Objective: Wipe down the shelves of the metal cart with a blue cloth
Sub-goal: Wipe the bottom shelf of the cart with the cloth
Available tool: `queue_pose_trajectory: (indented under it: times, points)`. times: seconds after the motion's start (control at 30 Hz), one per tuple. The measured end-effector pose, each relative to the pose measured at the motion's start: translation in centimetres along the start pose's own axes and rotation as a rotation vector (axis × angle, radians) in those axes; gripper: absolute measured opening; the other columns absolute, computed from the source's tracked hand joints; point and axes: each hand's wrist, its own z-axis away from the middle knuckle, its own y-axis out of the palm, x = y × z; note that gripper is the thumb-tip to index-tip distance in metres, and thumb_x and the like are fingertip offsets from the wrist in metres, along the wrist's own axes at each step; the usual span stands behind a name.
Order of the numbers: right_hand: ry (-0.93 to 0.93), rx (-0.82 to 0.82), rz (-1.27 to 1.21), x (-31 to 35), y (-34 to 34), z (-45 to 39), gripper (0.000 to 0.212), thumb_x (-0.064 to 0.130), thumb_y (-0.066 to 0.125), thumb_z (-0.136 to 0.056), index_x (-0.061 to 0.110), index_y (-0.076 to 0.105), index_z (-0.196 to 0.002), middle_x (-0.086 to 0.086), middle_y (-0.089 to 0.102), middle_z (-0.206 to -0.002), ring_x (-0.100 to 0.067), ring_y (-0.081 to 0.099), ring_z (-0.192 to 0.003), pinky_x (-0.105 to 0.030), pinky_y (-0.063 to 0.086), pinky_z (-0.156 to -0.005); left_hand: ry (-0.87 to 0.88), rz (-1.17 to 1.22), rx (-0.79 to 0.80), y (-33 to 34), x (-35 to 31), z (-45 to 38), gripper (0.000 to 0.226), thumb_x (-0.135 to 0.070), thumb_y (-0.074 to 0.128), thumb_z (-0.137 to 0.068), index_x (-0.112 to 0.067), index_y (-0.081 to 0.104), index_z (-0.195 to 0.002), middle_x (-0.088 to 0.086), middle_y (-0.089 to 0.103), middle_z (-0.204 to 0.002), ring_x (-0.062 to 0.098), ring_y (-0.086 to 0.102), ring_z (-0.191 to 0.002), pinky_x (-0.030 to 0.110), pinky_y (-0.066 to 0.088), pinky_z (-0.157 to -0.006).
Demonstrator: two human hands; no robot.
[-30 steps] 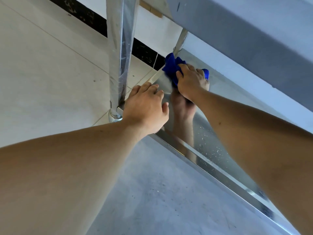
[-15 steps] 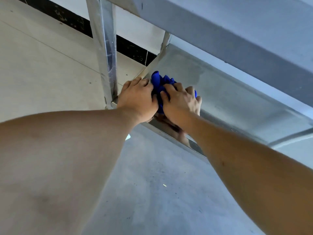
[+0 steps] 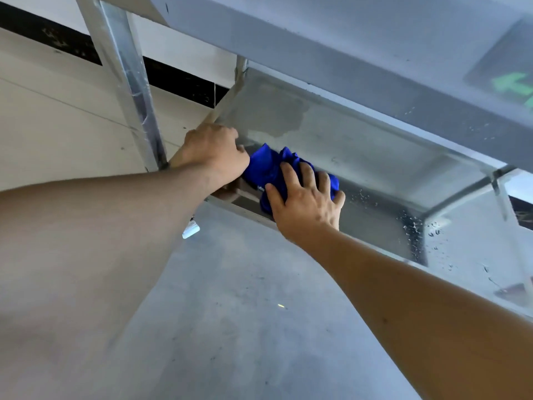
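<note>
A crumpled blue cloth [image 3: 268,168] lies on the lower metal shelf [image 3: 360,157] of the cart, near its left front corner. My right hand [image 3: 305,194] presses flat on the cloth with fingers spread over it. My left hand [image 3: 212,150] rests at the shelf's left edge, touching the cloth's left side, fingers curled; its fingertips are hidden. A dull smear and water drops mark the shelf surface.
The upper shelf [image 3: 346,47] overhangs the lower one closely. A shiny upright cart leg [image 3: 129,82] stands just left of my left hand. Grey floor [image 3: 245,313] lies below, pale tiles [image 3: 57,111] to the left, and a white wall with a black strip behind.
The cloth and my right hand slid from the shelf's far left corner toward the front edge, then a little to the right. My left hand stayed at the shelf's left edge.
</note>
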Motion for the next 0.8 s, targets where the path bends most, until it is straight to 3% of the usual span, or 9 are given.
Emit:
queue_pose_trajectory:
  times: [0.1, 0.2, 0.3, 0.4, 0.57, 0.8]
  points:
    - [0.077, 0.060, -0.021, -2.2, -0.1, -2.5, 0.061, 0.070, 0.022, -0.095, 0.044, 0.020, -0.150, 0.004, 0.025, -0.159, -0.030, 0.014, -0.146, -0.064, 0.016, -0.111, 0.070, 0.084, -0.009, 1.1, -1.8, 0.0, 0.028, -0.033, 0.053, -0.089, -0.016, 0.069, -0.105, 0.005, 0.068, -0.107, 0.024, 0.061, -0.097, 0.035, 0.048, -0.078]
    - [0.078, 0.051, -0.008, -3.4, 0.1, -4.1, 0.064, 0.071, 0.020, -0.094, 0.044, 0.018, -0.152, 0.004, 0.022, -0.162, -0.030, 0.010, -0.148, -0.063, 0.013, -0.113, 0.149, 0.121, 0.029, 2.2, -4.3, -0.1, 0.026, -0.030, 0.052, -0.090, -0.015, 0.066, -0.105, 0.005, 0.067, -0.108, 0.025, 0.059, -0.102, 0.039, 0.049, -0.087]
    - [0.119, 0.033, -0.011, -3.7, 0.4, -6.5, 0.064, 0.072, 0.019, -0.093, 0.046, 0.019, -0.152, 0.005, 0.023, -0.162, -0.029, 0.011, -0.148, -0.060, 0.013, -0.111, 0.214, 0.165, 0.087, 3.0, -6.4, -0.5, 0.027, -0.028, 0.048, -0.088, -0.015, 0.064, -0.106, 0.004, 0.067, -0.106, 0.026, 0.057, -0.103, 0.042, 0.047, -0.091]
    - [0.118, 0.023, 0.006, -4.3, 0.6, -9.2, 0.064, 0.071, 0.021, -0.092, 0.047, 0.020, -0.152, 0.006, 0.024, -0.162, -0.029, 0.012, -0.148, -0.059, 0.014, -0.111, 0.235, 0.141, 0.048, 4.2, -6.8, -0.9, 0.027, -0.030, 0.042, -0.089, -0.017, 0.061, -0.102, 0.001, 0.068, -0.104, 0.027, 0.058, -0.104, 0.042, 0.043, -0.092]
    - [0.136, 0.002, 0.004, -5.7, 1.1, -14.4, 0.064, 0.068, 0.022, -0.090, 0.047, 0.023, -0.151, 0.007, 0.029, -0.159, -0.027, 0.019, -0.146, -0.059, 0.015, -0.111, 0.259, 0.061, -0.013, 6.0, -6.6, -1.0, 0.052, -0.040, 0.035, -0.094, -0.020, 0.048, -0.139, 0.001, 0.057, -0.138, 0.024, 0.048, -0.127, 0.046, 0.033, -0.106]
    - [0.219, 0.007, -0.020, -7.4, 1.1, -20.7, 0.063, 0.068, 0.023, -0.089, 0.046, 0.028, -0.148, 0.004, 0.036, -0.155, -0.030, 0.026, -0.142, -0.062, 0.020, -0.109, 0.233, 0.012, -0.029, 5.9, -6.6, -0.7, 0.050, -0.043, 0.034, -0.095, -0.021, 0.053, -0.136, 0.004, 0.049, -0.148, 0.024, 0.043, -0.137, 0.045, 0.029, -0.114]
